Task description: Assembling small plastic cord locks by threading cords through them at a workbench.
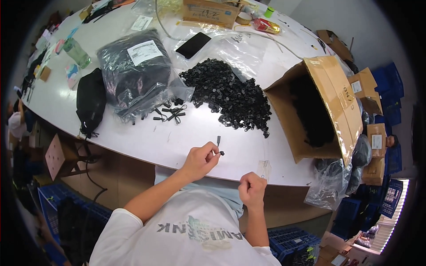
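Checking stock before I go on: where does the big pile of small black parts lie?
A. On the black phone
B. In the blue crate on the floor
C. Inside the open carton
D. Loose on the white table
D: the pile lies spread on the table, left of the carton.

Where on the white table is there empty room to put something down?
Bare table lies at the near edge, between the black pouch and the left hand, and below the pile of black parts. The far side, around the phone, plastic bags and small box, is crowded.
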The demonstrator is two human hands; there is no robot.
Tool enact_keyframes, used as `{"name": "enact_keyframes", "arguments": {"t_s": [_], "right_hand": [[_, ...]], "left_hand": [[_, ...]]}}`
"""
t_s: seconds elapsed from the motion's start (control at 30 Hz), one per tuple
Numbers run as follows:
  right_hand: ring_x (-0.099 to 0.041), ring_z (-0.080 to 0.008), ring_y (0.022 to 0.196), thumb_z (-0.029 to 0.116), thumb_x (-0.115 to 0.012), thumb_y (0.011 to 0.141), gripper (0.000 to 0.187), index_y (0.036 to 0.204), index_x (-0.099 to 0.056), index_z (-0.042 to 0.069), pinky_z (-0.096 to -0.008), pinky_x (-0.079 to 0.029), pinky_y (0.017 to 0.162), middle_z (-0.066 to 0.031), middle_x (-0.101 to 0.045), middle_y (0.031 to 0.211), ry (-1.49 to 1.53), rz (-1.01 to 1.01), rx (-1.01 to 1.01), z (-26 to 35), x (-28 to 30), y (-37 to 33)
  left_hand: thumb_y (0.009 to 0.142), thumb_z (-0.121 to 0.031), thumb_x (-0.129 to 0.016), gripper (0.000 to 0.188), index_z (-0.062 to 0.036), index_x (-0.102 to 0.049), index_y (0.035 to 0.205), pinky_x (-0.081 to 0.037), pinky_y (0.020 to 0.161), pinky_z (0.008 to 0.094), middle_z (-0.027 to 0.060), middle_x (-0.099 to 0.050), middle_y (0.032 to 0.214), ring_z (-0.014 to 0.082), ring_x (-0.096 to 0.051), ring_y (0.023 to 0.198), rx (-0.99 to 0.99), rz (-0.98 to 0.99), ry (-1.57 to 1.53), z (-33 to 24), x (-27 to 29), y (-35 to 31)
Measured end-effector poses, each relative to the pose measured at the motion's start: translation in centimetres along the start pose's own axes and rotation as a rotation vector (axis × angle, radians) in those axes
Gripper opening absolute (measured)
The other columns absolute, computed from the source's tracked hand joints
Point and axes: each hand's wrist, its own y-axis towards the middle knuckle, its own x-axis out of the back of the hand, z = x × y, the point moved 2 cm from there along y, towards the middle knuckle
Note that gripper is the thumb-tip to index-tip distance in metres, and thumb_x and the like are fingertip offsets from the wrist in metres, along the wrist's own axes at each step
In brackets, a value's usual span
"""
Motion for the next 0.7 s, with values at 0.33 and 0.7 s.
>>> {"name": "enact_keyframes", "arguments": {"t_s": [0.33,0.7], "right_hand": [[-0.052,-0.0159,0.048,0.009,-0.058,0.072,0.010,0.065,-0.055,0.003,-0.0272,-0.040,0.047,-0.0089,-0.061,0.064,0.399,0.075,0.159,1.6,-2.4,0.1],[-0.048,-0.0108,0.056,0.000,-0.039,0.074,0.030,0.104,-0.046,-0.001,-0.0226,-0.041,0.055,-0.0100,-0.054,0.085,0.606,-0.080,-0.379,-4.1,-3.2,-2.4]], "left_hand": [[0.086,-0.007,-0.059,0.010,-0.0022,-0.051,0.085,-0.039,0.043,0.0239,0.0030,-0.055,0.051,0.0085,-0.053,0.045,0.180,0.161,-0.316,0.3,-3.0,-1.0],[0.090,-0.006,-0.056,0.008,-0.0010,-0.050,0.090,-0.043,0.045,0.0234,0.0048,-0.057,0.055,0.0101,-0.057,0.048,0.139,0.104,-0.233,0.1,-2.9,-1.2]]}}
